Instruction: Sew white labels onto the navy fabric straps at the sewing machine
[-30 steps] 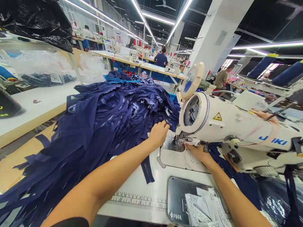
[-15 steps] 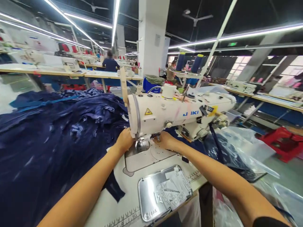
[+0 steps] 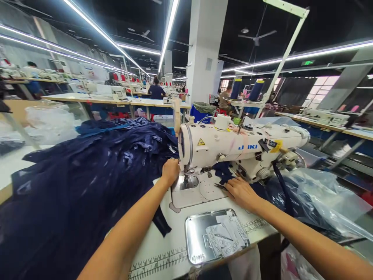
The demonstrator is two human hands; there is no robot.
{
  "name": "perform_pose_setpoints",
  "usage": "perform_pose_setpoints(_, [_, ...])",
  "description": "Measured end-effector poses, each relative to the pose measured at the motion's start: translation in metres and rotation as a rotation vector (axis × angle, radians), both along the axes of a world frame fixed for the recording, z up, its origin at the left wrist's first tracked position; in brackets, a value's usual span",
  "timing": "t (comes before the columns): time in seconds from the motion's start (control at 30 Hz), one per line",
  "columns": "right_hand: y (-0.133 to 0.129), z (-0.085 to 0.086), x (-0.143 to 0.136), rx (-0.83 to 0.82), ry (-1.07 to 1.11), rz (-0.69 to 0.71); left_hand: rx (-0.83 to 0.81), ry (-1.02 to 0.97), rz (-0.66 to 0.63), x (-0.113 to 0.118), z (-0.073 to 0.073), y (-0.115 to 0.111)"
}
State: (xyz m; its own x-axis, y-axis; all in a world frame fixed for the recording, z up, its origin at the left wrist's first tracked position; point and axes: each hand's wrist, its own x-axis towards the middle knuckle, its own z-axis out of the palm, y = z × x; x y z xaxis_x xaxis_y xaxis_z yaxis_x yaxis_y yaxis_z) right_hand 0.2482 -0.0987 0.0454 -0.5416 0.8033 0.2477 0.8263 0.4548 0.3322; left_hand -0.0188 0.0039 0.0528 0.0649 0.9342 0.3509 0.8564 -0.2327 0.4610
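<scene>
The white sewing machine (image 3: pixel 230 142) stands on a pale table with a ruler printed along its front edge. My left hand (image 3: pixel 171 171) is closed beside the left end of the machine head, its fingertips partly hidden; I cannot make out what they hold. To the right of the needle area, my right hand (image 3: pixel 240 190) rests low over the bed, closed on a small dark pointed tool (image 3: pixel 220 186), like snips or tweezers. Navy fabric (image 3: pixel 223 171) lies just behind that tool. A large heap of navy fabric (image 3: pixel 96 182) spreads left of the machine.
A metal tray (image 3: pixel 201 233) with printed labels (image 3: pixel 224 237) lies at the table's front. Clear plastic bags (image 3: pixel 329 194) are at the right. Thread cones (image 3: pixel 236 89) stand behind the machine. Other people sit at machines farther back.
The view has swung left. My right hand has drawn back from behind the needle area toward the right, and the pointed tool now shows. My left hand stays beside the machine head.
</scene>
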Motion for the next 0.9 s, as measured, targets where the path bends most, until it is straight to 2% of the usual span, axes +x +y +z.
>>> perform_pose_setpoints(0.1, [0.004,-0.006,0.002,0.088,0.088,0.028,-0.077,-0.245,0.099,-0.015,0.005,-0.009])
perform_pose_setpoints(0.2, [0.001,-0.009,-0.003,0.089,0.260,0.015,-0.169,-0.468,0.076,-0.034,0.007,-0.031])
perform_pose_setpoints(0.37, [-0.021,0.001,-0.045,-0.274,0.536,-0.024,-0.270,-0.685,-0.010,-0.049,0.002,-0.073])
perform_pose_setpoints(0.43, [-0.027,0.009,-0.068,-0.329,0.477,-0.039,-0.274,-0.721,-0.021,-0.049,-0.001,-0.079])
perform_pose_setpoints(0.6, [-0.018,0.019,-0.120,-0.282,0.185,-0.148,-0.256,-0.754,-0.038,-0.047,-0.005,-0.079])
perform_pose_setpoints(0.77, [0.004,0.014,-0.156,-0.255,0.158,-0.118,-0.246,-0.752,-0.043,-0.048,-0.006,-0.078])
perform_pose_setpoints(0.9, [0.014,0.009,-0.168,-0.254,0.168,-0.094,-0.250,-0.750,-0.048,-0.049,-0.007,-0.079])
